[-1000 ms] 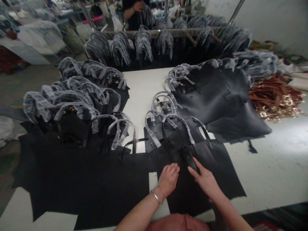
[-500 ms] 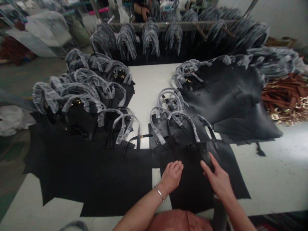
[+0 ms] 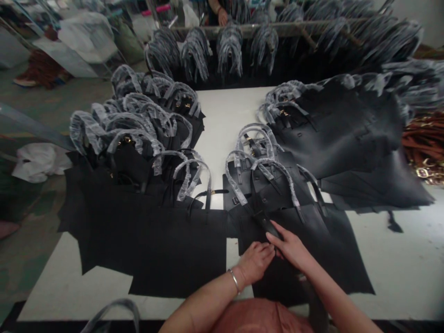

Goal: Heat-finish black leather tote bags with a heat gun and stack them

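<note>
Narrow black strap-like piece point(image 3: 262, 220), its exact nature unclear, was held over a broad black leather-look panel point(image 3: 326, 249) on the near part of a pale, flat worktop point(image 3: 398, 259). It was clamped between the thumb and fingers of the right hand point(image 3: 289, 245). The left hand point(image 3: 257, 262), with a silver-coloured bangle point(image 3: 235, 281) at its wrist, was curled just beside; whether anything was pinched in it could not be told. Half a second earlier, the piece had been held farther right, well apart from the left hand. It had since been carried leftward, which seemed to bring both hands to one working spot. Beyond them, curved plastic-wrapped handles point(image 3: 290, 182) were spread.
</note>
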A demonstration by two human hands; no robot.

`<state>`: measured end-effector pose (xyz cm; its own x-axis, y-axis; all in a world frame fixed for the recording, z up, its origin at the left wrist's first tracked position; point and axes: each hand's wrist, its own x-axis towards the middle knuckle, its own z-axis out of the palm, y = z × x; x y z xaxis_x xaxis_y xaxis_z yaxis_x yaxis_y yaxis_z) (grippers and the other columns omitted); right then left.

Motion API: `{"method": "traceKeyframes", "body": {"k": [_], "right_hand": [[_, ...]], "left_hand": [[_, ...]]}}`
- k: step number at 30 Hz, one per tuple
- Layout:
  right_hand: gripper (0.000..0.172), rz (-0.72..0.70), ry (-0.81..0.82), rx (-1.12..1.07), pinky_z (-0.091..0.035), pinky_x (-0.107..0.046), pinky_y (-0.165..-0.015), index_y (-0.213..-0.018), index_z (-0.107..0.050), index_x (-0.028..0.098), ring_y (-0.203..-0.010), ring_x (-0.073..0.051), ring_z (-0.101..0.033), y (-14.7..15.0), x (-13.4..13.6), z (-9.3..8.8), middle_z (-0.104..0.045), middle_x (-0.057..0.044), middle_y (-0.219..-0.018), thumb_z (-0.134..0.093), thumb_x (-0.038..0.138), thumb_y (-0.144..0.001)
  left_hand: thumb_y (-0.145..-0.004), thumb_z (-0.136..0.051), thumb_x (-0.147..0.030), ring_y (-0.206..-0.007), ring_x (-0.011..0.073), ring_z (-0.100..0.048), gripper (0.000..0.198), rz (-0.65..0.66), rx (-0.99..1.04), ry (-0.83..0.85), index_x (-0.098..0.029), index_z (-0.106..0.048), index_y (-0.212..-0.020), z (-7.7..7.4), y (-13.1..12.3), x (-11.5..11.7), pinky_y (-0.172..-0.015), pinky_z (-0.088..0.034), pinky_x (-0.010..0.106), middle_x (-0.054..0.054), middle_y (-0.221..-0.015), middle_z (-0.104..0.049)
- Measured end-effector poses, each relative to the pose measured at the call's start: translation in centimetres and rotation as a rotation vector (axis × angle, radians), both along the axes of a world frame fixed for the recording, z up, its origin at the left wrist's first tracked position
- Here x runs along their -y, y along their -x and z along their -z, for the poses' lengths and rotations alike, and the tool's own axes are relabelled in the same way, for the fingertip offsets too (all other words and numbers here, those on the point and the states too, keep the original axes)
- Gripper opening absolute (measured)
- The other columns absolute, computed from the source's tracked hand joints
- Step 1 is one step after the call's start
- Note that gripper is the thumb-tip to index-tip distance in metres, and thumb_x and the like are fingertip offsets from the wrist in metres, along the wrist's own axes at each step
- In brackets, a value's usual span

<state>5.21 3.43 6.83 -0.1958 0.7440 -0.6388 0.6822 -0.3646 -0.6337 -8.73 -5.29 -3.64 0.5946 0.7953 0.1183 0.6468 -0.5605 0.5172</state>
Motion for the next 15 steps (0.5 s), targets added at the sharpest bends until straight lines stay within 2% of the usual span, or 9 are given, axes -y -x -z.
{"method": "traceKeyframes", "body": {"k": [3,6,7,9,11,13,15], "right_hand": [[0.069,-0.082,-0.018,0.017,-0.050,-0.031,-0.057,-0.143,-0.043,0.018,-0.054,-0.020,-0.064,0.7,-0.6,-0.3,-0.070,-0.001,-0.066,-0.052,0.050,-0.083],[0.067,-0.187,0.010,-0.005,-0.051,-0.032,-0.056,-0.143,-0.042,0.017,-0.051,-0.020,-0.065,1.0,0.0,-0.6,-0.071,-0.002,-0.066,-0.051,0.049,-0.084],[0.066,-0.213,-0.001,-0.003,-0.052,-0.033,-0.060,-0.142,-0.044,0.017,-0.056,-0.021,-0.067,1.3,0.2,-0.6,-0.073,-0.003,-0.070,-0.051,0.048,-0.085],[0.064,-0.252,-0.059,0.028,-0.053,-0.036,-0.076,-0.139,-0.047,0.015,-0.079,-0.026,-0.071,2.3,0.2,-0.5,-0.075,-0.009,-0.093,-0.053,0.045,-0.084],[0.063,-0.282,-0.116,0.078,-0.047,-0.038,-0.094,-0.138,-0.049,0.012,-0.106,-0.029,-0.064,3.6,-0.2,-0.3,-0.068,-0.014,-0.117,-0.054,0.042,-0.083],[0.065,-0.318,-0.122,0.107,-0.042,-0.040,-0.100,-0.139,-0.046,0.010,-0.117,-0.030,-0.058,4.6,-0.6,-0.3,-0.062,-0.016,-0.128,-0.053,0.042,-0.083],[0.067,-0.348,-0.108,0.105,-0.041,-0.040,-0.102,-0.141,-0.044,0.008,-0.119,-0.030,-0.056,4.7,-0.6,-0.5,-0.060,-0.017,-0.130,-0.052,0.042,-0.084]], "left_hand": [[-0.091,-0.043,-0.015,-0.120,0.0219,-0.047,0.035,0.001,0.003,0.034,-0.013,-0.050,-0.126,0.1,0.0,0.0,-0.097,-0.039,0.037,0.011,-0.124,-0.059],[-0.090,-0.045,-0.015,-0.117,0.0233,-0.050,0.031,0.003,0.030,0.075,-0.013,-0.053,-0.120,0.7,-0.1,0.1,-0.098,-0.040,0.038,0.010,-0.117,-0.062],[-0.089,-0.046,-0.015,-0.116,0.0236,-0.051,0.030,0.009,0.040,0.090,-0.013,-0.054,-0.118,0.8,-0.2,0.1,-0.099,-0.040,0.039,0.009,-0.114,-0.064],[-0.088,-0.046,-0.014,-0.119,0.0238,-0.050,0.031,0.023,0.059,0.111,-0.013,-0.054,-0.118,0.9,-0.3,-0.1,-0.103,-0.037,0.040,0.009,-0.116,-0.063],[-0.088,-0.045,-0.013,-0.126,0.0235,-0.044,0.036,0.036,0.066,0.120,-0.013,-0.051,-0.124,0.6,-0.2,-0.3,-0.108,-0.033,0.040,0.010,-0.124,-0.060],[-0.089,-0.045,-0.014,-0.131,0.0230,-0.040,0.042,0.041,0.058,0.129,-0.012,-0.045,-0.131,0.2,-0.2,-0.5,-0.110,-0.031,0.040,0.011,-0.131,-0.055],[-0.088,-0.045,-0.014,-0.130,0.0233,-0.041,0.042,0.037,0.048,0.142,-0.012,-0.046,-0.130,0.0,-0.1,-0.6,-0.109,-0.032,0.040,0.011,-0.131,-0.055]]}}
